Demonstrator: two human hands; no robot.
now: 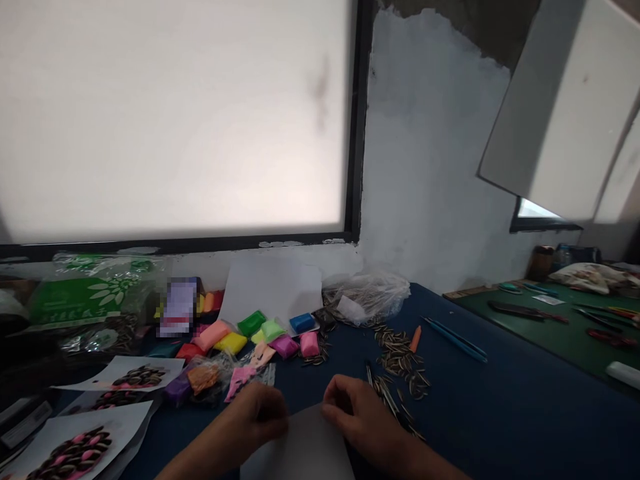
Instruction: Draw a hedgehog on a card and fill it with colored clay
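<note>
I have the fingers of the left hand (257, 413) and the right hand (357, 413) curled, thumbs against fingertips, at the far corners of a plain pale sheet (305, 443); both look pinched on it, though the knuckles hide from me how much paper each one grips. The sheet lies between the hands at the bottom of my view, its far edge toward the wall and its sides running back toward the wearer. Its near end is cut off, so I can't tell which way its long axis goes.

Just beside the right hand I make out thin dark tools (385, 390), partly covered by it and too dim to name, next to loose striped seeds (400, 350). Past the left hand are coloured clay packets (263, 327), some overlapping. Farther right on the blue bench (510, 413), an orange stick (416, 339) and blue tweezers (455, 339) lie near the seeds.

At the left I see printed pictures (80, 450) of dark seeds with pink dots, the nearest cut by the frame. A box (25, 423) there carries a barcode label I can't read. Behind, a green bag (80, 297) bears white characters too blurred to read, and an upright card (179, 307) is pixelated over.
</note>
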